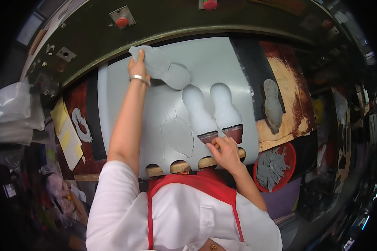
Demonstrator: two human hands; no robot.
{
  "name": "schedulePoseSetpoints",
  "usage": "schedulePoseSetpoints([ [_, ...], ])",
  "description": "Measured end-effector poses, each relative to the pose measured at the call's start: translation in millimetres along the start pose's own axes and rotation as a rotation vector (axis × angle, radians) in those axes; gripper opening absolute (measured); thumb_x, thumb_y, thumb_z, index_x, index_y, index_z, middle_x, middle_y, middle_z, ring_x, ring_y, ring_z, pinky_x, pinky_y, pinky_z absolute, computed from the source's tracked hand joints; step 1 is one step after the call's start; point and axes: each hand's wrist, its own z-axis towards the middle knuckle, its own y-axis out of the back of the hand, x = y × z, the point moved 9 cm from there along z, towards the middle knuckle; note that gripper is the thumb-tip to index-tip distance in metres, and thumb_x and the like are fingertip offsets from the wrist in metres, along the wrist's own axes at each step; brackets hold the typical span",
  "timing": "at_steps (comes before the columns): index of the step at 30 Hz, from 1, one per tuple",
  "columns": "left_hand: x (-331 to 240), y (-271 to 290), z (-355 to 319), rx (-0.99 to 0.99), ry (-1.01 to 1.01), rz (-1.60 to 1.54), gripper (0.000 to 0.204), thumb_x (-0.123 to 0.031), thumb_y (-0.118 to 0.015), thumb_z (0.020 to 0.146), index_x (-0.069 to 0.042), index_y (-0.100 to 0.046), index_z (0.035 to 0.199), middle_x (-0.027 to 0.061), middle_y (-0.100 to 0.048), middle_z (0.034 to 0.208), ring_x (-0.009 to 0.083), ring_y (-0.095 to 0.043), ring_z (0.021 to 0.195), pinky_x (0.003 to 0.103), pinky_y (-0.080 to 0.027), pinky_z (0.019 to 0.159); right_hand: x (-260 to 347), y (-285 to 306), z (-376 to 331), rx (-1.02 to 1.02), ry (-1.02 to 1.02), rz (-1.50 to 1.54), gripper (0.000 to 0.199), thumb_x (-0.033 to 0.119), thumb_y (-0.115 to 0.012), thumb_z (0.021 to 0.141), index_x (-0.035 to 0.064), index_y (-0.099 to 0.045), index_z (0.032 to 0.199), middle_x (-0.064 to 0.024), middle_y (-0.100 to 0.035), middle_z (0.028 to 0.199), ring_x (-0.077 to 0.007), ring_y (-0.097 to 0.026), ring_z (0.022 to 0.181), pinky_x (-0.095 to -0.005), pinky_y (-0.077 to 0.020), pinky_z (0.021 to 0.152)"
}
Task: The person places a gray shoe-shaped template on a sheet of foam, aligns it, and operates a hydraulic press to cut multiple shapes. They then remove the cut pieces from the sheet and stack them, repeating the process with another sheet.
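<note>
My left hand point(139, 67) grips several grey sole-shaped pieces point(157, 62), thumb on top, over the far left part of a large grey sheet point(163, 102). Two sole-shaped holes point(199, 109) in the sheet show a white surface below, with dark red at their near ends. Cut lines outline another sole shape point(178, 136) that still lies in the sheet. Beside the near ends of the holes, my right hand point(227, 154) has its thumb and fingers pinched together; whatever may be between them is too small to make out. Rounded notches run along the sheet's near edge.
At right, a sole-shaped grey block point(273, 106) lies on a worn board point(295, 92). A red basin point(292, 167) of grey scraps stands below it. Left are a ring-shaped grey piece point(82, 125) and papers point(69, 142). A green machine beam point(167, 19) with red buttons spans the back.
</note>
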Motion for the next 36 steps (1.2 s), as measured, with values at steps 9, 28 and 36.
schedulePoseSetpoints([
  [9,-21.2,10.6,-160.1,0.25,-0.211,0.507,0.031,-0.027,-0.061,0.091,0.004,-0.062,0.089,0.006,-0.062,0.076,0.0115,-0.05,0.069,0.031,-0.045,0.061,-12.0,14.0,148.1,-0.391,0.118,0.084,0.026,0.014,-0.053,0.09,0.0029,-0.059,0.112,-0.0175,-0.061,0.112,-0.0299,-0.058,0.105,-0.0381,-0.0454,0.088],
  [28,44.5,80.4,-124.6,0.035,0.302,-0.378,0.042,-0.033,-0.045,0.099,0.002,-0.047,0.123,0.0112,-0.056,0.118,0.0279,-0.057,0.106,0.042,-0.047,0.094,6.6,-45.1,164.7,-0.194,0.377,-0.062,0.026,0.005,-0.064,0.077,0.0003,-0.063,0.103,-0.0154,-0.058,0.119,-0.0353,-0.047,0.122,-0.045,-0.0402,0.099],
  [36,40.6,29.1,-37.3,0.121,0.232,-0.211,0.039,-0.027,-0.051,0.097,-0.001,-0.045,0.125,0.0101,-0.055,0.119,0.024,-0.055,0.109,0.039,-0.046,0.094,-13.5,-54.1,190.0,-0.097,0.083,0.075,0.023,0.016,-0.074,0.073,0.0,-0.057,0.07,-0.0116,-0.063,0.092,-0.0311,-0.055,0.103,-0.0376,-0.0456,0.082],
])
